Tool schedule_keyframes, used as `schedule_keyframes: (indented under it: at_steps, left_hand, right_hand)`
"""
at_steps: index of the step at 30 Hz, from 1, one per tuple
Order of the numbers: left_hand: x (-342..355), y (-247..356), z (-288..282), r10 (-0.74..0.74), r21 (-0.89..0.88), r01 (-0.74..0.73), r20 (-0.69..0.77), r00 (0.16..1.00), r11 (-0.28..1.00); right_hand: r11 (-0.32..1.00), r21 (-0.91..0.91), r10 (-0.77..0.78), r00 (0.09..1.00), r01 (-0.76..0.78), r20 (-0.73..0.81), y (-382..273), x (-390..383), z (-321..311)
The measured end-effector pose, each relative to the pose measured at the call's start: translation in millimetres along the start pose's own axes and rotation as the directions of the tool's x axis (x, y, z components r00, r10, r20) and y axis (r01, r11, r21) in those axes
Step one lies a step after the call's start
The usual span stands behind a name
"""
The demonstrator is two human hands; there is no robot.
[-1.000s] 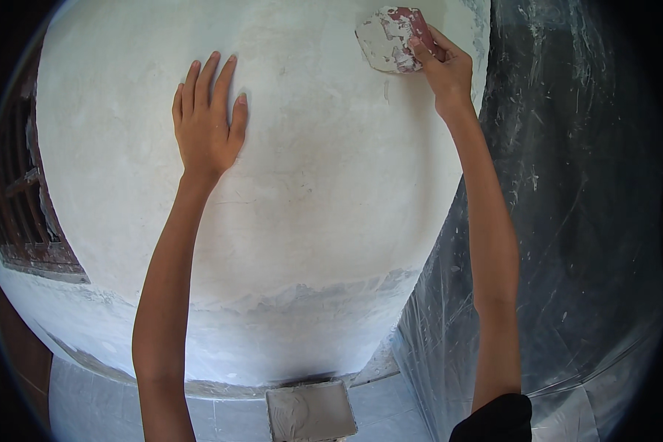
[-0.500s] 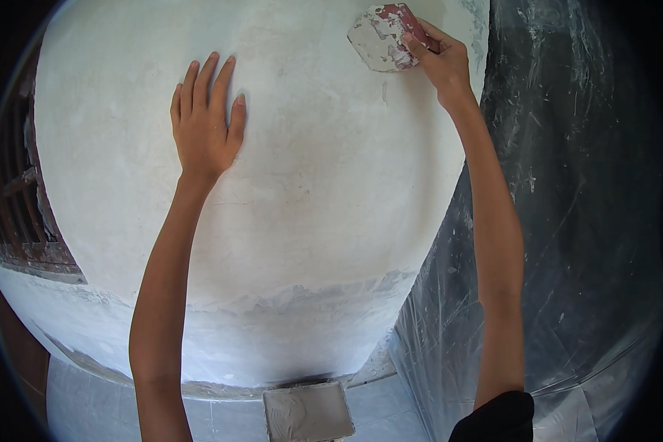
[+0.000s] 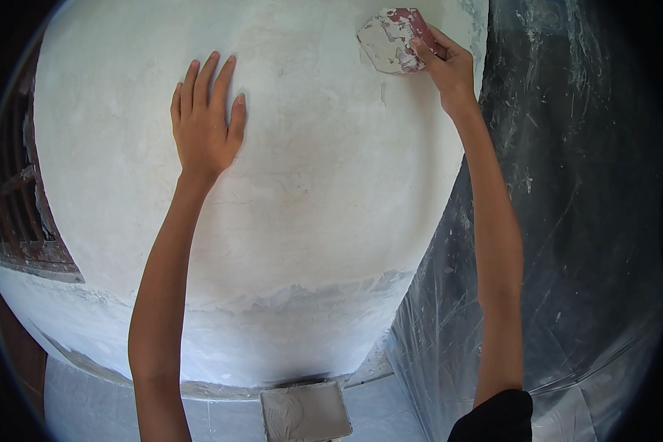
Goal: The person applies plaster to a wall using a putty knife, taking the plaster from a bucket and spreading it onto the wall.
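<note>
Against the upper right of the pale plastered wall (image 3: pixel 302 214), my right hand (image 3: pixel 449 68) grips a reddish putty scraper (image 3: pixel 396 41). Its broad flat face is caked with whitish plaster, and the thumb presses on it near the handle edge. Whether the whole blade edge touches the wall I cannot tell. My left hand (image 3: pixel 206 121) rests flat on the wall at the upper left, fingers spread, holding nothing.
A square tray (image 3: pixel 306 411) of grey, wet-looking paste stands on the grey tiled floor (image 3: pixel 228 421) below the wall. Clear plastic sheeting (image 3: pixel 567 243) hangs over a dark surface on the right. A brown barred window frame (image 3: pixel 23 199) lies on the left.
My right hand and the scraper have shifted slightly right and down across the wall. The left hand stays in the same place.
</note>
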State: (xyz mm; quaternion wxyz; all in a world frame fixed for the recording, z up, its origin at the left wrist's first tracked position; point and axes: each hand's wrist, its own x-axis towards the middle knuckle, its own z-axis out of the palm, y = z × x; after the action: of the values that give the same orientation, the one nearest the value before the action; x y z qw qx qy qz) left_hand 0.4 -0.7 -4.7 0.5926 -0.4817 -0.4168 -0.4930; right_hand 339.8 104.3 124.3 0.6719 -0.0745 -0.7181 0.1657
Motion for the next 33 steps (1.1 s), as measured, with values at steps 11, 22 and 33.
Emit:
schedule_keyframes:
  at_steps: [11,22,33]
  left_hand:
    - [0.8,1.8,-1.0,-0.007,0.019,0.007,0.007,1.0,1.0]
    - [0.8,2.7,0.7,-0.007,0.009,0.007,-0.004,1.0,1.0]
    - [0.7,3.2,-1.2,-0.025,0.011,0.025,0.023,0.999,1.0]
  right_hand:
    - [0.992,0.123,0.003,0.958,0.034,-0.288,-6.7,-9.4,2.9]
    - [0.984,-0.144,-0.003,0.796,-0.106,-0.605,-19.5,-18.3,11.3]
    - [0.955,-0.278,-0.048,0.866,-0.106,-0.497,-21.3,4.0,-4.4]
